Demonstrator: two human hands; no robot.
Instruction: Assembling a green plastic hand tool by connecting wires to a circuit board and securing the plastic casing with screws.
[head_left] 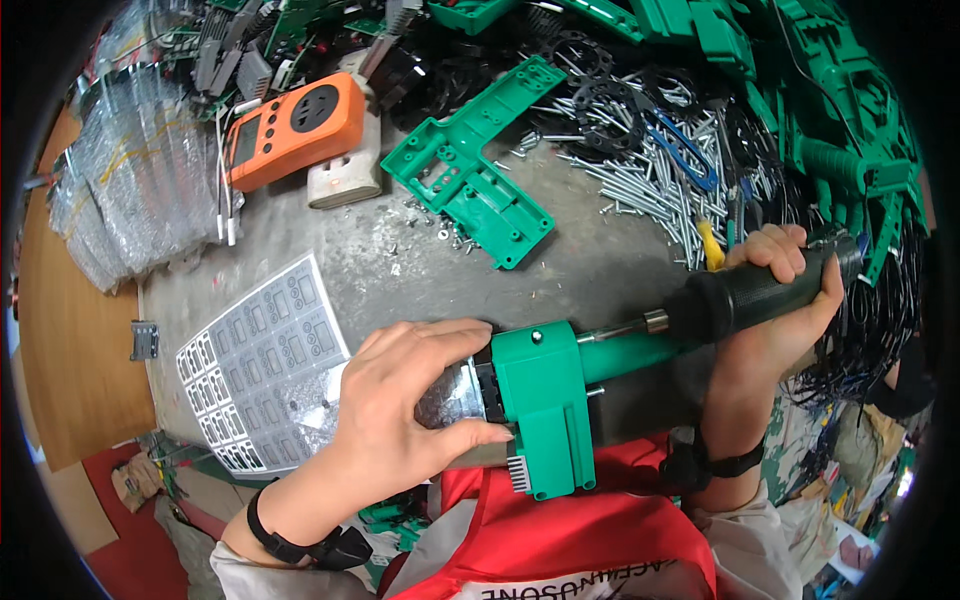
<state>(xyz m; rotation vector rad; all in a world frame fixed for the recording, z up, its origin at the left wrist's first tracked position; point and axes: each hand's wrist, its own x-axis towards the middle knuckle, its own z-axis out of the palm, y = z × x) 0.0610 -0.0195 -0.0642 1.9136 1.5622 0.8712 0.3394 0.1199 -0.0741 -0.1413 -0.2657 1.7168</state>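
Note:
My left hand wraps round the silver cylindrical motor at the end of a green plastic tool housing, with the thumb against the housing. In my right hand lies a black powered screwdriver, its metal bit pointing left at the upper right side of the housing. Whether the tip sits on a screw I cannot tell. Lower on that side a screw sticks out. Part of the housing's green handle shows behind the screwdriver.
Beyond lie a loose green housing half, a heap of long screws and an orange meter on a power strip. A sticker sheet and bubble-wrap bags are at left; green casings pile up at right.

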